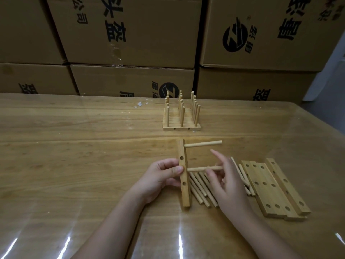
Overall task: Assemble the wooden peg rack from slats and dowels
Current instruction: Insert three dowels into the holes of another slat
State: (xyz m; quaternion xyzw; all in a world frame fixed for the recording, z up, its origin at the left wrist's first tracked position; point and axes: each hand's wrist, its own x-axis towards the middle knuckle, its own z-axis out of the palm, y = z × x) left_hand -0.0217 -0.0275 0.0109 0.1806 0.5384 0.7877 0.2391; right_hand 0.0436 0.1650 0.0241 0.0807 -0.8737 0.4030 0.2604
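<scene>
My left hand (160, 177) grips a wooden slat (183, 189) that stands on edge on the table, thumb on its near face. One dowel (203, 144) sticks out of the slat's far hole toward the right. My right hand (226, 181) pinches a second dowel (197, 169), whose left end sits at the slat's middle hole. Loose dowels (200, 191) lie under and beside my right hand. Several drilled slats (270, 189) lie flat at the right. A finished peg rack (181, 114) stands farther back.
The work lies on a glossy wooden table (84, 156) covered with a clear sheet. Stacked cardboard boxes (130, 34) form a wall along the far edge. A scrap of white paper (141, 104) lies near that edge.
</scene>
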